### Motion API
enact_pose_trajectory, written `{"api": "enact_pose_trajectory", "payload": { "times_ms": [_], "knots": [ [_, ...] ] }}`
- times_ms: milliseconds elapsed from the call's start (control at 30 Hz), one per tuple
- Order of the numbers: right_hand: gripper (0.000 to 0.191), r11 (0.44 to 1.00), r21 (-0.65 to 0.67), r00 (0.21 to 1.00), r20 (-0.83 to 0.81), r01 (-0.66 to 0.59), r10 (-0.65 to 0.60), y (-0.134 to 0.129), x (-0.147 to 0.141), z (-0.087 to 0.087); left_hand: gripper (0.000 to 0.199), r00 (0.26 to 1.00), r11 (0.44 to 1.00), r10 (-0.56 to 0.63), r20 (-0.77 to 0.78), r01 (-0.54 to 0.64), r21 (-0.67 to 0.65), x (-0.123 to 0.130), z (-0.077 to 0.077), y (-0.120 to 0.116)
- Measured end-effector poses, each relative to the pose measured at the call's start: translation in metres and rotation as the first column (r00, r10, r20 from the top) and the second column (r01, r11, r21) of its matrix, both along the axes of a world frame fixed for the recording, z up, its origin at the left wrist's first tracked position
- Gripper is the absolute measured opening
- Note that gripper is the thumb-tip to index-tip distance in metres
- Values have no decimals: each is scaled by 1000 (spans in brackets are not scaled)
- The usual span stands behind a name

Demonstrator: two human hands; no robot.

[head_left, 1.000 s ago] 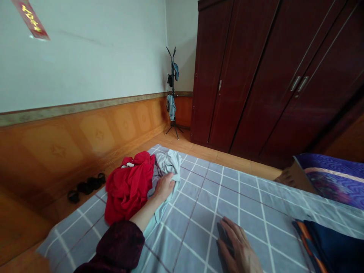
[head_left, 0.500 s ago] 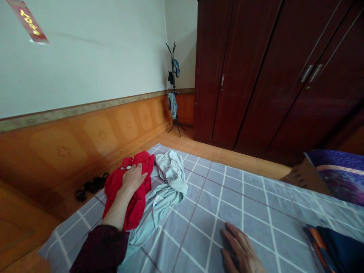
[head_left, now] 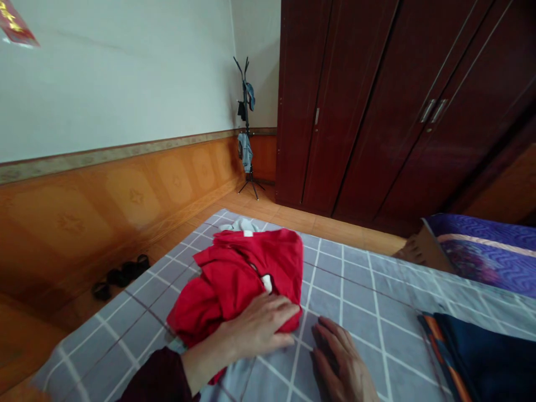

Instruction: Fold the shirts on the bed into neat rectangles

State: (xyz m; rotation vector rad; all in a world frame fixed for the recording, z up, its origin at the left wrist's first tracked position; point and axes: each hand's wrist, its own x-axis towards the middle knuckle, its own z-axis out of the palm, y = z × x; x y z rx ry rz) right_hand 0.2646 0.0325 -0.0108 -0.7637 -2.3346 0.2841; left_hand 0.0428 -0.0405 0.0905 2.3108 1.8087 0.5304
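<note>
A crumpled red garment (head_left: 247, 262) with small white tags lies in the middle of the bed. My left hand (head_left: 262, 321) is at its near right corner, with red cloth between the fingers and the thumb. Just to the right, my right hand (head_left: 343, 357) rests on the checked sheet, fingers stretched out and holding nothing. Mostly covered by the red garment, a pale grey-green garment (head_left: 240, 225) shows at the far side.
The grey checked sheet (head_left: 355, 290) covers the bed. Folded dark blue and orange clothing (head_left: 481, 352) lies at right. Dark shoes (head_left: 121, 273) stand on the floor at left. Beyond are a coat rack (head_left: 247, 123), a dark red wardrobe (head_left: 355, 111) and purple bedding (head_left: 481, 251).
My left hand has brought the red garment right and nearer, over the pale garment, and it has spread out. My right hand stays by the near edge. The view has turned slightly right.
</note>
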Motion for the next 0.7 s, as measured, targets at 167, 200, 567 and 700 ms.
{"api": "enact_pose_trajectory", "payload": {
  "times_ms": [167,200,567,700],
  "knots": [
    [45,997,-69,999,-45,25,-28,-5,0,-2,25,992,994,108,61,-108,0,-15,23,-4],
    [48,997,-71,999,-37,26,-29,-6,0,-2,25,982,981,187,32,-189,42,-28,27,-3],
    [66,999,-30,999,25,-45,46,-17,-17,19,23,889,888,457,32,-458,40,-100,13,8],
    [60,986,-130,989,90,-102,114,-21,-46,31,20,886,891,412,213,-441,112,-94,28,5]
  ]
}}
